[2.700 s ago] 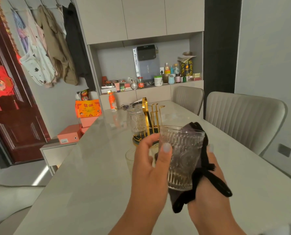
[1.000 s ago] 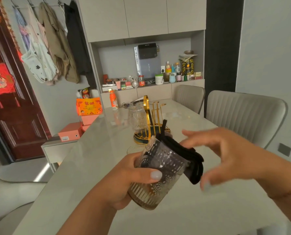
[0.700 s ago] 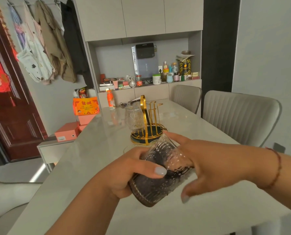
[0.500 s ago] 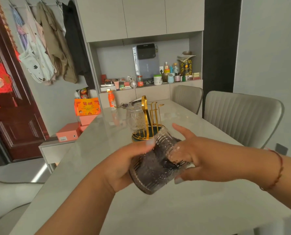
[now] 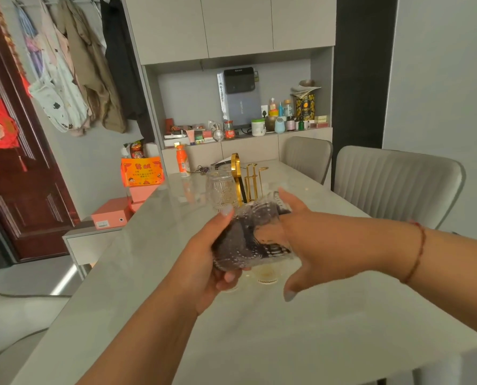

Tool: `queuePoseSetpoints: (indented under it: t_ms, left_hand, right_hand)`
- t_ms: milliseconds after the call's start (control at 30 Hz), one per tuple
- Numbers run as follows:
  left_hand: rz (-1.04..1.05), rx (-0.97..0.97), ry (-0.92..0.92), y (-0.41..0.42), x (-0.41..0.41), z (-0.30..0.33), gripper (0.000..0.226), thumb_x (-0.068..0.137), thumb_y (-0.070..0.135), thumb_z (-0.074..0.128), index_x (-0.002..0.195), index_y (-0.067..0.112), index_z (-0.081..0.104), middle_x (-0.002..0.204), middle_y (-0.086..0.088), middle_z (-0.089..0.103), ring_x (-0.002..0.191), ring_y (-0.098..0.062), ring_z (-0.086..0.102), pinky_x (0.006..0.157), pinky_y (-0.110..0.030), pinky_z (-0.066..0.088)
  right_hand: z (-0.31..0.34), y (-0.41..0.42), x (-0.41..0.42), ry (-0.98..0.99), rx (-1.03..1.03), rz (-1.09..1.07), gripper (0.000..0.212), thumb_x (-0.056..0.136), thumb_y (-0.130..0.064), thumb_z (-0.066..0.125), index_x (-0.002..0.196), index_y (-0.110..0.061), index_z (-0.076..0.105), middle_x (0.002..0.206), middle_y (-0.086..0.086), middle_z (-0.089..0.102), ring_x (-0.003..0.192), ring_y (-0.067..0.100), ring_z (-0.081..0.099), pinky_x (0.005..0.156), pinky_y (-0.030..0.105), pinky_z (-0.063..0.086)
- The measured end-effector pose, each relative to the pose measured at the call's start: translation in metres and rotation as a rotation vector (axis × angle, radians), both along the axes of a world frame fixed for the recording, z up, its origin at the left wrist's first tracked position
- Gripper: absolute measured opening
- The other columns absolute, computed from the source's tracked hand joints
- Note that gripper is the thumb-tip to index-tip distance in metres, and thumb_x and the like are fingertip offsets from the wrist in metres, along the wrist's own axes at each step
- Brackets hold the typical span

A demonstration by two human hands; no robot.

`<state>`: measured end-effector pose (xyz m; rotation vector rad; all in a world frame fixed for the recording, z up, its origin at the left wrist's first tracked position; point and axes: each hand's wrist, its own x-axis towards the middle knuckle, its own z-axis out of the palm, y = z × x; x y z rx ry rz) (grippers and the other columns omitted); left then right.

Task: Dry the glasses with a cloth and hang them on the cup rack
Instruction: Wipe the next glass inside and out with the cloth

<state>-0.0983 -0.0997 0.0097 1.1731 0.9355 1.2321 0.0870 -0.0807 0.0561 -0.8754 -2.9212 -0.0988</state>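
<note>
My left hand point(image 5: 204, 262) grips an embossed clear glass point(image 5: 255, 252), held tilted on its side above the table with its mouth toward the right. A dark cloth point(image 5: 240, 232) is stuffed inside it. Some fingers of my right hand point(image 5: 315, 237) reach into the glass and press the cloth, while the thumb and one finger spread outside the rim. Behind stands the gold cup rack point(image 5: 244, 179) with one glass point(image 5: 222, 193) hung upside down on its left side. Another glass point(image 5: 265, 275) stands on the table just below my hands.
The pale stone table point(image 5: 287, 343) stretches forward. Two grey chairs point(image 5: 393, 184) line its right side. An orange bottle point(image 5: 182, 162) stands at the far end, before a cluttered shelf. Orange boxes point(image 5: 141, 172) sit on a low cabinet at left.
At first the cloth was wrapped around the outside of the upright glass. It has been pushed inside since, the glass is tilted over, and my right fingers have gone in deeper.
</note>
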Motion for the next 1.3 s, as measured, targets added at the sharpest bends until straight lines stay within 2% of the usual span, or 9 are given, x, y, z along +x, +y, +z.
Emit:
queuePoseSetpoints:
  t_ms: [100,233,367,567,733,867,967,1133,1300]
  left_hand:
    - [0.111,0.168,0.15,0.003,0.001,-0.003,0.049,0.061,0.059,0.073,0.093,0.022,0.066,0.066,-0.005,0.063,0.04,-0.012,0.048,0.038,-0.018,0.031]
    - [0.182,0.328,0.361,0.007,-0.004,-0.01,0.036,0.054,0.06,0.067,0.086,0.044,0.062,0.081,0.01,0.072,0.064,-0.007,0.067,0.049,-0.02,0.048]
    - [-0.02,0.166,0.201,0.012,-0.011,-0.005,0.057,0.072,0.052,0.071,0.118,0.02,0.06,0.098,-0.01,0.071,0.073,-0.021,0.066,0.054,-0.031,0.051]
    - [-0.041,-0.052,0.139,0.015,-0.005,0.002,0.053,0.072,0.065,0.052,0.08,0.013,0.059,0.053,-0.009,0.057,0.03,-0.008,0.03,0.036,-0.014,0.018]
    - [0.136,0.162,0.076,0.015,0.002,0.0,0.042,0.074,0.058,0.069,0.092,0.021,0.059,0.053,0.003,0.052,0.031,-0.004,0.031,0.036,-0.014,0.021]
    - [0.162,0.322,0.137,0.01,0.001,-0.005,0.035,0.073,0.047,0.064,0.101,0.027,0.059,0.07,0.005,0.064,0.041,-0.003,0.047,0.04,-0.018,0.032]
    - [0.04,0.332,0.142,0.011,-0.006,-0.005,0.064,0.065,0.059,0.072,0.116,0.026,0.055,0.076,0.004,0.068,0.05,-0.008,0.05,0.043,-0.022,0.036]
    - [-0.059,0.014,0.01,0.011,-0.006,0.005,0.053,0.075,0.072,0.049,0.081,0.022,0.066,0.055,-0.001,0.043,0.036,-0.009,0.028,0.037,-0.015,0.022]
    - [0.053,0.086,-0.04,0.011,0.009,0.0,0.054,0.064,0.061,0.062,0.096,0.017,0.058,0.058,-0.003,0.044,0.031,-0.006,0.023,0.037,-0.015,0.013]
  right_hand:
    - [0.008,0.005,0.004,0.247,-0.858,0.093,0.073,0.072,-0.011,0.081,0.133,-0.029,0.046,0.128,-0.019,0.058,0.121,-0.002,0.051,0.102,0.014,0.036]
    - [-0.006,0.01,0.005,0.462,-1.3,0.204,0.065,0.071,-0.011,0.073,0.131,-0.022,0.048,0.122,-0.01,0.063,0.118,0.005,0.056,0.095,0.019,0.045]
    - [-0.006,0.005,0.006,0.414,-0.683,-0.002,0.061,0.068,-0.025,0.084,0.121,-0.031,0.055,0.114,-0.019,0.065,0.108,-0.006,0.057,0.094,0.014,0.041]
    - [-0.014,0.004,-0.005,-0.111,0.254,-0.032,0.091,0.064,-0.073,0.065,0.142,-0.04,0.031,0.149,-0.018,0.038,0.141,0.004,0.027,0.108,0.048,-0.029]
    - [-0.003,0.008,-0.003,0.418,-0.78,0.056,0.09,0.054,-0.054,0.083,0.134,-0.032,0.048,0.133,-0.014,0.056,0.126,0.008,0.049,0.113,0.037,0.035]
    - [0.002,0.004,-0.001,0.647,-1.224,0.159,0.067,0.056,-0.047,0.08,0.117,-0.027,0.062,0.114,-0.011,0.069,0.11,0.003,0.062,0.089,0.014,0.046]
    - [0.007,-0.001,0.003,0.482,-0.758,0.086,0.068,0.055,-0.046,0.08,0.118,-0.03,0.059,0.109,-0.02,0.069,0.101,-0.014,0.058,0.09,0.007,0.041]
    - [-0.002,0.001,0.004,-0.052,0.411,0.008,0.09,0.06,-0.08,0.06,0.138,-0.04,0.04,0.141,-0.016,0.051,0.135,0.006,0.04,0.111,0.053,-0.019]
    - [-0.005,0.001,0.001,0.047,0.273,0.053,0.088,0.06,-0.077,0.065,0.135,-0.037,0.042,0.138,-0.017,0.053,0.132,0.007,0.044,0.114,0.052,-0.013]
